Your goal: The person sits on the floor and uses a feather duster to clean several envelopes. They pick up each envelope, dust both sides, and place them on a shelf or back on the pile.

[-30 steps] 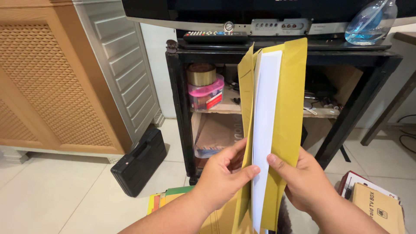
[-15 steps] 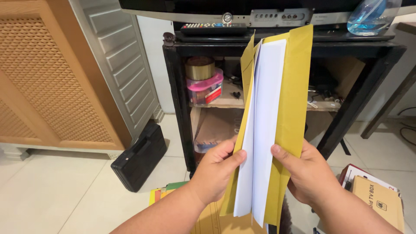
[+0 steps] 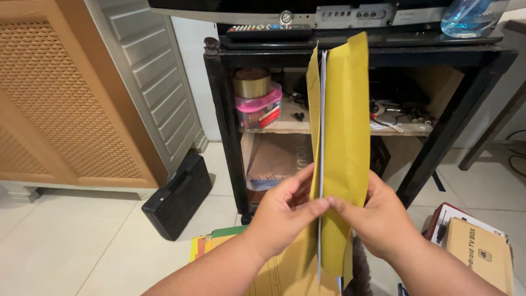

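Observation:
I hold a tall yellow envelope (image 3: 345, 137) upright in front of me with both hands. White paper sheets (image 3: 321, 164) sit inside it and show only as a thin edge. My left hand (image 3: 285, 214) pinches the envelope's left flap with thumb and fingers. On the right side, my right hand (image 3: 381, 219) grips the envelope low down, its thumb meeting the left thumb at the paper's edge. More yellow envelopes and coloured folders (image 3: 219, 244) lie below my arms.
A black stand (image 3: 222, 109) with shelves of clutter stands ahead, with a remote control (image 3: 268, 32) and a screen on top. A black case (image 3: 178, 197) leans by a grey shutter door. A cardboard box (image 3: 476, 257) lies at the right on the tiled floor.
The envelope was spread open with the white sheets showing broadly. Now both hands have pressed it nearly closed, so the paper shows only edge-on, and my thumbs have come together.

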